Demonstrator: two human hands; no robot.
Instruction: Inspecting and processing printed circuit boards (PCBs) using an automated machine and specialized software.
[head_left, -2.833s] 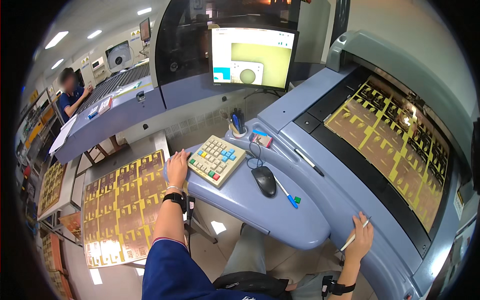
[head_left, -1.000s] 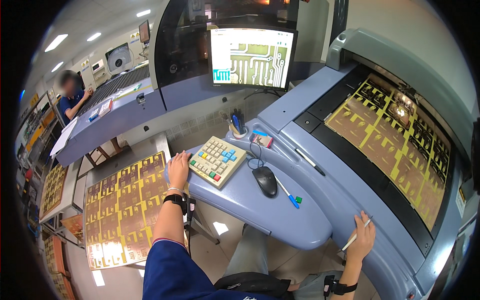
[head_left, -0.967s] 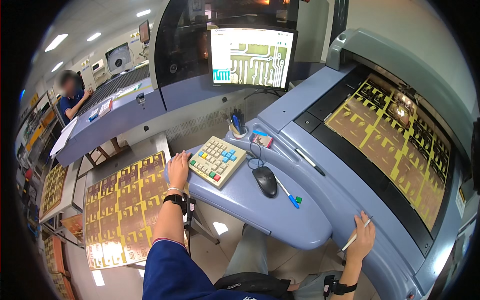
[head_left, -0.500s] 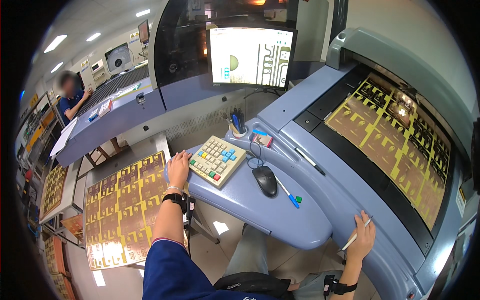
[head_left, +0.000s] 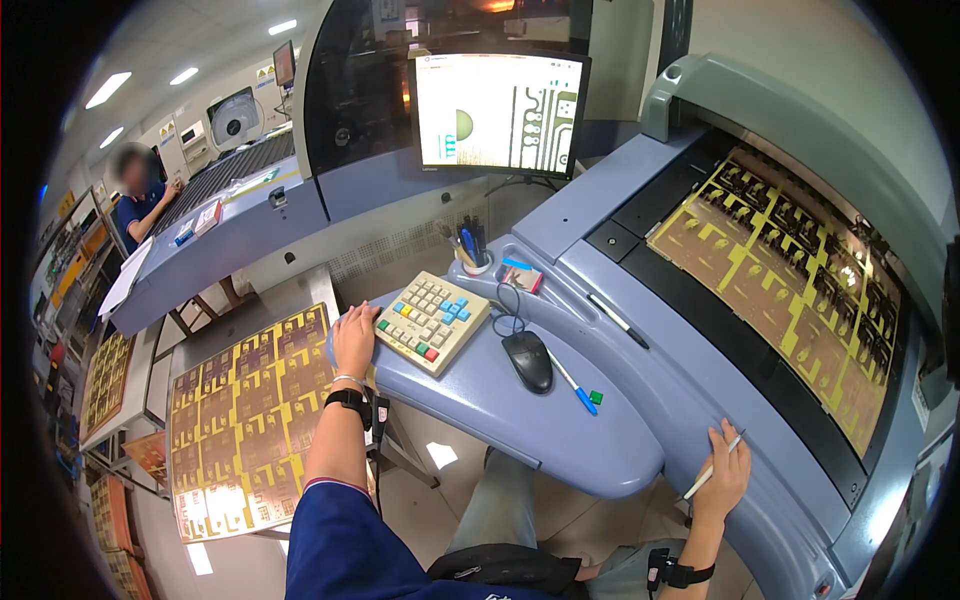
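My left hand [head_left: 355,342] lies with its fingers stretched out on the console's left edge, beside the beige keypad [head_left: 433,322] with coloured keys. My right hand [head_left: 722,477] rests at the machine's front edge, its fingers closed around a slim white pen [head_left: 712,467]. To the right, under a raised grey-green hood, a copper-coloured circuit board panel [head_left: 770,310] with yellow-green patterns lies on the machine's bed. A monitor [head_left: 500,112] ahead displays a magnified circuit pattern with round pads and lines.
A black mouse [head_left: 528,361], a blue-capped marker [head_left: 577,390], a black-capped marker [head_left: 618,319] and a pen cup [head_left: 475,258] are on the blue-grey console [head_left: 600,450]. Another circuit panel [head_left: 250,420] lies on a side table at left. Farther back, a person [head_left: 140,200] works at a conveyor.
Glare on the panel under the hood has shifted toward its right side. Both hands keep their places, and the whole view has moved very slightly.
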